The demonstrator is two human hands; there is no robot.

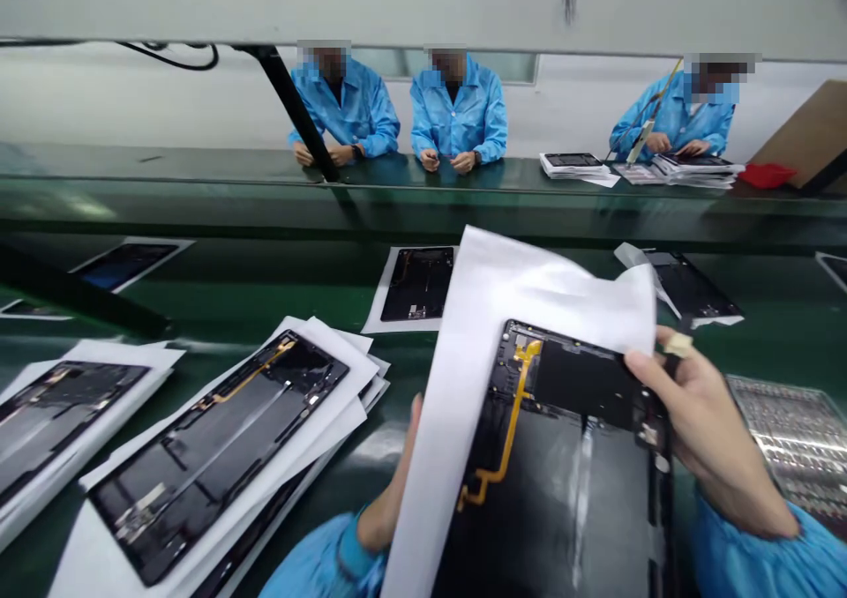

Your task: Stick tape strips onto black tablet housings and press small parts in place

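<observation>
In front of me a dark tablet housing [556, 492] with a yellow-orange flex cable [513, 422] is tilted up, a white paper sheet [443, 386] behind it. My right hand [711, 439] is closed on its upper right corner, thumb on the inner face; a pale wrap [678, 344] shows on one finger. My left hand [393, 488] is at the sheet's left edge, mostly behind the paper. One finger or the thumb shows along that edge; the rest are hidden, so its grip cannot be made out. The housing's lower end is outside the view.
Left of me lie stacked housings with paper between [231, 448] and another stack [59, 422]. Single housings [418, 285] lie on paper along the green surface [284, 289]. A clear tray of small parts [787, 430] is at right. Three people in blue sit opposite.
</observation>
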